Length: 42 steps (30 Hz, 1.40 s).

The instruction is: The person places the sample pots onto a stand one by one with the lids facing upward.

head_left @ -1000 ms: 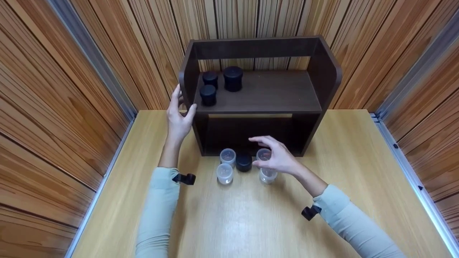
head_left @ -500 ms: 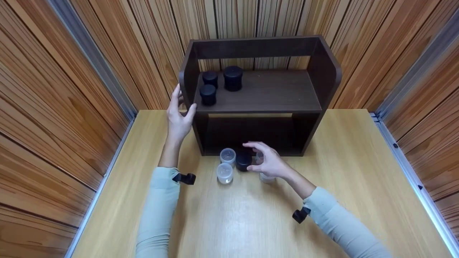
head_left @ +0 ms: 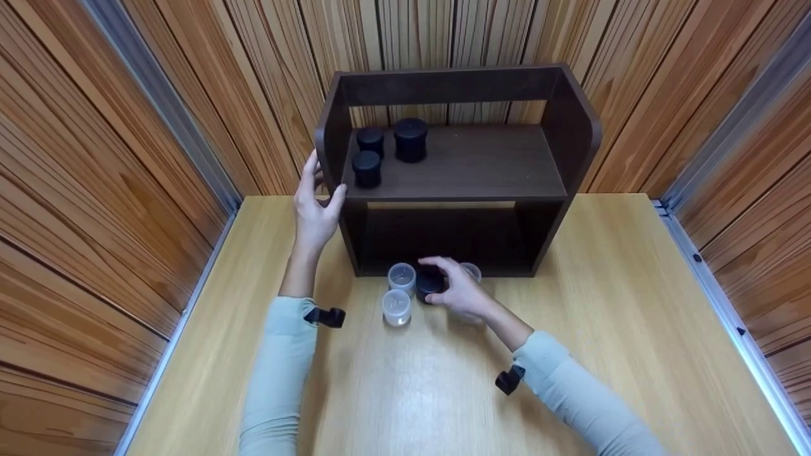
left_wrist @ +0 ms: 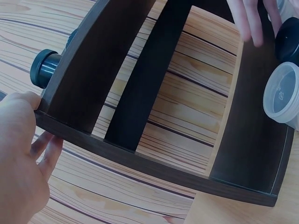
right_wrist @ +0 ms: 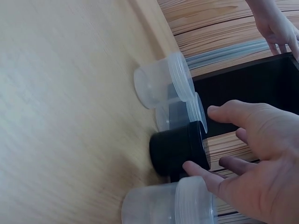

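three wood-grained walls (head_left: 418, 35) around pale tabletop (head_left: 405, 392)

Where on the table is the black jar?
In the head view, the black jar stands before the shelf, right of two clear jars, by the right hand.

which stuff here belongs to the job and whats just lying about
Seems part of the job:
- black jar at the right hand
- shelf unit, gripped by the left hand
- similar black jars on its upper level
- perhaps the clear jars beside the hand

Looks like surroundings only:
- table
- panelled walls
- metal rails
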### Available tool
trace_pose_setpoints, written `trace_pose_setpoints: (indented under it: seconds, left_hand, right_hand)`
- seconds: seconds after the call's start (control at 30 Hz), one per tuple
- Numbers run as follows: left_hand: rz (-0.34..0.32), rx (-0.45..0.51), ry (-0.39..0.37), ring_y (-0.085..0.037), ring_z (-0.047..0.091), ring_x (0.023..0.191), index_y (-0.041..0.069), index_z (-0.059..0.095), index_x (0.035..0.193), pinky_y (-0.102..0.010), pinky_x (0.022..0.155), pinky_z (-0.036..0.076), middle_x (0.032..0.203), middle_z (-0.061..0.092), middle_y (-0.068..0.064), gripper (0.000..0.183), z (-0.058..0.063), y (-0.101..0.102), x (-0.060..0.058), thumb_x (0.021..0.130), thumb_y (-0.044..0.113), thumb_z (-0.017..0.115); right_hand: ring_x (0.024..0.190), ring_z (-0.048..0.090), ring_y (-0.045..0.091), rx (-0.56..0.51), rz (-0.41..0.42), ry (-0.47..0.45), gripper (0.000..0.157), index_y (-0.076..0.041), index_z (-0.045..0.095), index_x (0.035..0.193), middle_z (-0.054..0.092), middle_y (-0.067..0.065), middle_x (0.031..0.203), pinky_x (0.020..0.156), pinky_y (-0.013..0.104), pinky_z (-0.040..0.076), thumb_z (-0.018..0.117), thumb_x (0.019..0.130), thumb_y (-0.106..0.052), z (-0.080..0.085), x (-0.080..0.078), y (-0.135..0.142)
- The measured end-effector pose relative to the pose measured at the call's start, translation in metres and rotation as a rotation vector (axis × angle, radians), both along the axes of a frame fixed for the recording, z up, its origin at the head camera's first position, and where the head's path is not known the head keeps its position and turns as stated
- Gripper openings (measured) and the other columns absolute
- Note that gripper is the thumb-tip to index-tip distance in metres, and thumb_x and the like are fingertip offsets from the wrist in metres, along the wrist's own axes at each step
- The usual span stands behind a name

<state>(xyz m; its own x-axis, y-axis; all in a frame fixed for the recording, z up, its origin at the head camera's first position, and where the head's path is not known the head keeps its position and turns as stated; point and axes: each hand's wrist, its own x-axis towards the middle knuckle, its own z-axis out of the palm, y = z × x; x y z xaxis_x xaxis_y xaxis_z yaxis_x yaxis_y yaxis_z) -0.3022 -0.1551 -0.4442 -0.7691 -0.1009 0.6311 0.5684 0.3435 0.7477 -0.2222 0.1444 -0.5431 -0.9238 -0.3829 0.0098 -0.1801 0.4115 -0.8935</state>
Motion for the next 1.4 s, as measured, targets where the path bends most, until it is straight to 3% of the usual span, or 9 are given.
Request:
trace_pose_setpoints:
  seconds: [0.27,0.47,0.8,1.0,1.27,1.4]
  left_hand:
    - [-0.002,-0.018,-0.01,-0.04,0.069,0.134,-0.003,0.042,0.169,-0.026,0.084,0.066,0.154,0.064,-0.026,0.073,0.0,-0.001,0.001,0.103,0.005,0.074]
    - [-0.004,0.003,-0.012,-0.04,0.07,0.134,-0.003,0.043,0.168,-0.012,0.079,0.059,0.152,0.065,-0.026,0.073,0.002,0.0,0.002,0.102,0.002,0.074]
    - [0.009,-0.012,-0.027,-0.038,0.069,0.136,-0.002,0.043,0.169,-0.021,0.085,0.062,0.155,0.064,-0.025,0.073,0.001,-0.001,0.001,0.103,0.004,0.074]
    - [0.003,-0.005,-0.026,-0.039,0.07,0.135,-0.001,0.043,0.169,-0.019,0.084,0.063,0.153,0.065,-0.025,0.072,0.002,-0.001,0.002,0.103,0.004,0.074]
    - [-0.006,0.012,-0.026,-0.04,0.069,0.134,-0.002,0.043,0.169,-0.013,0.081,0.06,0.152,0.065,-0.026,0.073,0.001,0.0,0.001,0.103,0.003,0.074]
    - [-0.019,0.034,-0.025,-0.039,0.071,0.13,-0.002,0.043,0.168,-0.016,0.079,0.062,0.149,0.066,-0.026,0.073,0.0,0.0,0.001,0.102,0.002,0.074]
  right_hand:
    - [0.15,0.055,0.051,0.04,-0.036,-0.035,0.07,-0.003,0.062,0.155,0.058,0.031,0.16,0.132,0.065,0.042,0.083,0.089,0.011,-0.004,-0.002,-0.008]
    - [0.146,0.056,0.049,0.048,-0.075,-0.092,0.067,-0.005,0.067,0.15,0.059,0.031,0.157,0.131,0.064,0.043,0.08,0.088,0.017,-0.006,-0.002,-0.015]
    - [0.139,0.059,0.04,0.048,-0.092,-0.091,0.062,-0.003,0.071,0.142,0.067,0.026,0.149,0.127,0.058,0.047,0.078,0.085,0.019,-0.008,-0.002,-0.021]
    - [0.13,0.064,0.035,0.09,-0.083,-0.046,0.049,-0.002,0.074,0.128,0.072,0.024,0.139,0.119,0.053,0.053,0.079,0.083,0.018,-0.01,-0.004,-0.022]
    - [0.125,0.066,0.034,0.12,-0.078,-0.039,0.044,-0.004,0.077,0.125,0.075,0.023,0.135,0.116,0.052,0.054,0.084,0.084,0.014,-0.007,-0.003,-0.022]
    - [0.125,0.067,0.034,0.135,-0.084,-0.025,0.043,-0.004,0.078,0.123,0.076,0.021,0.134,0.115,0.053,0.055,0.086,0.084,0.013,-0.009,-0.003,-0.021]
